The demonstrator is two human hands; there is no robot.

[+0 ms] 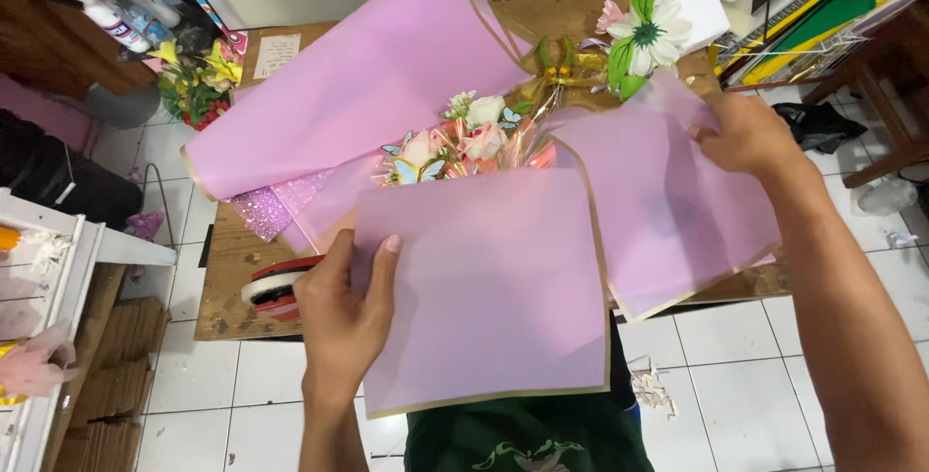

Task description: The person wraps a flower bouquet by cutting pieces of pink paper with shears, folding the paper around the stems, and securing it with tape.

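A small bouquet point(463, 143) of pink and white roses with paper butterflies lies on a wooden table point(227, 288), wrapped in clear film. Lilac wrapping paper sheets with gold edges surround it. My left hand point(344, 312) grips the lower left edge of the front sheet point(494, 288), thumb on top. My right hand point(743, 133) pinches the upper corner of the right sheet point(668, 211). A larger lilac sheet point(358, 85) arches over the table behind the flowers.
A red tape dispenser point(276, 290) sits by my left hand. A white artificial daisy point(646, 35) and a white block point(704, 15) lie at the table's far end. Yellow flowers point(198, 80) stand at the left corner. Glittery pink paper point(263, 211) pokes out. White tiled floor below.
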